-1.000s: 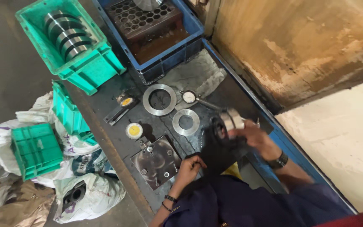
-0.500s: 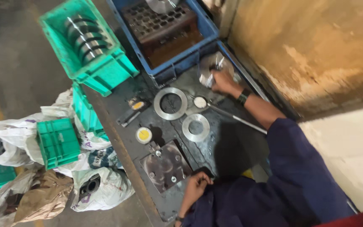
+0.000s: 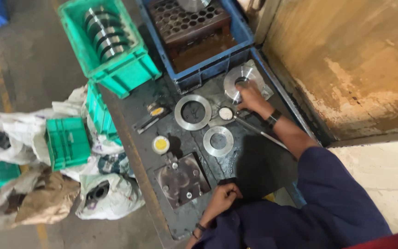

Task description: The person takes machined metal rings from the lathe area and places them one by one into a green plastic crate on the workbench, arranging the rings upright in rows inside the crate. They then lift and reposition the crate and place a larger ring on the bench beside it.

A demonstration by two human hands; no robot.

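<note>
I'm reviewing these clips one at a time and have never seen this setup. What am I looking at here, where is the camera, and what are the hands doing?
There is no machine: a person works with bare hands, filmed by a camera on their head that looks down. The right hand rests on a round metal disc at the far end of a dark workbench. The left hand lies curled near the body and seems to hold nothing. On the bench lie two metal rings, a dial gauge and a square plate. A green crate holds more metal parts.

Dim, warm indoor light, mostly from upper right: wall [image 3: 346, 69] glows orange. Metal rings [image 3: 192, 112] just left of the right hand [image 3: 249, 97] fingers catch mild glare. Dark bench [image 3: 254, 161] swallows shadows. Slight motion blur, soft edges, wide-angle tilt.
</note>
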